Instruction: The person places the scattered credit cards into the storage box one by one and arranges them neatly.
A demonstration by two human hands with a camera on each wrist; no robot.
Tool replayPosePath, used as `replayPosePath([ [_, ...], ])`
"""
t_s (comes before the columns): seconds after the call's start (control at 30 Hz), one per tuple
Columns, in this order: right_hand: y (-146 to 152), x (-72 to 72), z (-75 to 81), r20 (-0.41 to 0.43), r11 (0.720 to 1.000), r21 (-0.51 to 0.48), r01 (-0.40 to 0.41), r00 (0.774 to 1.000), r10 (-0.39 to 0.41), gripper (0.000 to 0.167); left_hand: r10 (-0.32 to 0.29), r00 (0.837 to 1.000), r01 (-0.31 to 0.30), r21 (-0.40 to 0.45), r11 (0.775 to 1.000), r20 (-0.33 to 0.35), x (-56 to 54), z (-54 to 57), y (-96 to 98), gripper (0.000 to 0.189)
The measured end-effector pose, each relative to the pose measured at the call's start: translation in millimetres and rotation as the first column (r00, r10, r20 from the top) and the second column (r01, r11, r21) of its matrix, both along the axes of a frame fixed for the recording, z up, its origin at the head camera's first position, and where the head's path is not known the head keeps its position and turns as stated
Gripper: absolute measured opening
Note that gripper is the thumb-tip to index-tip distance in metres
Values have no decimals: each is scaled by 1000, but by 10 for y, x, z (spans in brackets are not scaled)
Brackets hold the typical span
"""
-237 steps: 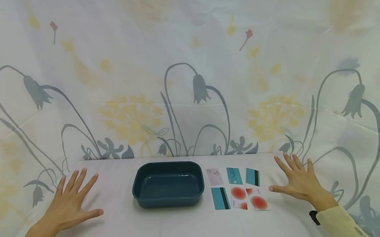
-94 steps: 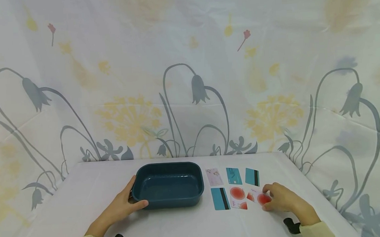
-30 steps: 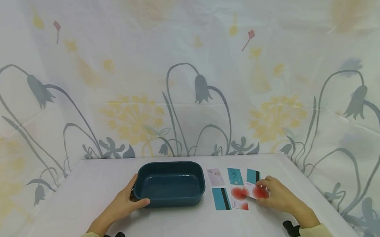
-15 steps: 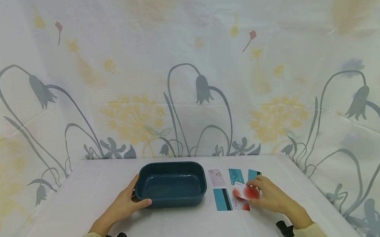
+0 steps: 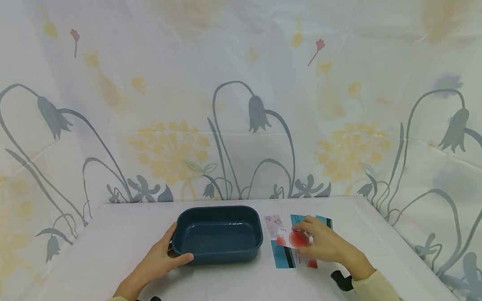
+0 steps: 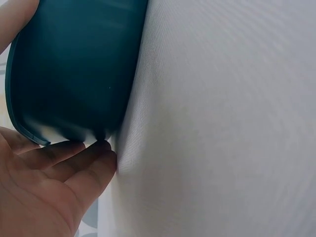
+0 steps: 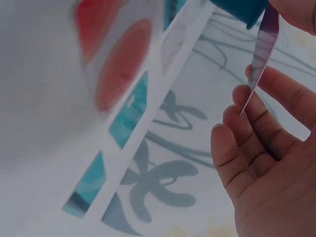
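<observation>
A dark teal rectangular box (image 5: 217, 258) with a bare inside stands on the white table. My left hand (image 5: 157, 258) holds its left end, thumb at the front wall and fingers at the end wall. In the left wrist view those fingers (image 6: 94, 170) touch the box wall (image 6: 74, 69). My right hand (image 5: 327, 242) pinches a white card with red circles (image 5: 284, 238) between thumb and fingers, raised over other cards right of the box. Seen edge-on in the right wrist view, this card (image 7: 264, 49) lies against the fingertips (image 7: 241, 94).
Under and around the right hand lie a pale pink card (image 5: 273, 222), a teal striped card (image 5: 280, 256), a partly covered teal card (image 5: 297, 218), another striped card (image 5: 328, 221) and a mostly hidden red-circle card (image 5: 309, 261). A flower-printed cloth (image 5: 241, 146) hangs behind the table.
Both hands were spread apart at first; the left came to the box. The right picked up the lower-right card and carried it left, over the other cards, closer to the box.
</observation>
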State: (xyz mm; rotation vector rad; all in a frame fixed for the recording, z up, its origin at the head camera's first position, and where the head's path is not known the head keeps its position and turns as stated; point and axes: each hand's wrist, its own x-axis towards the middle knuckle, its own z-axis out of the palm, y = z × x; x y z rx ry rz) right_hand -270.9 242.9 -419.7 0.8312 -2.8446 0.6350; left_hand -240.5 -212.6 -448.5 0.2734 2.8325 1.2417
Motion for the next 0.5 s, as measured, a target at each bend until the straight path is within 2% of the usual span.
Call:
replayPosePath([
  [0.27,-292,-74,148,-21,999,43,-33,999,34,43,12,1000,-12,10,1000,5,-2,-22,-7,109],
  [0.5,-538,-184,279,-41,993,48,-108,993,110,44,0,1000,0,9,1000,-5,4,-1,10,109],
])
